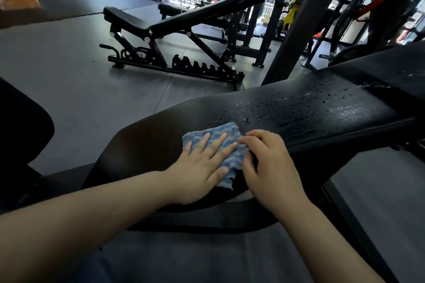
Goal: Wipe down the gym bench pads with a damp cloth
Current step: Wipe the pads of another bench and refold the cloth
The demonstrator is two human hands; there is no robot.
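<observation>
Hands, two: the left hand (202,163) presses flat, fingers straight, on one blue-and-white woven cloth (232,145). The right hand (266,161), its grip curled, pinches the cloth's edge (black padded surface (322,108) beneath, wet streaks beyond).

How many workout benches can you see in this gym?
3, maybe more hidden behind the racks. The near bench lies under both hands and the cloth. An adjustable bench stands on the floor beyond. A third bench peeks out behind that one.

No legible text anywhere.
</observation>
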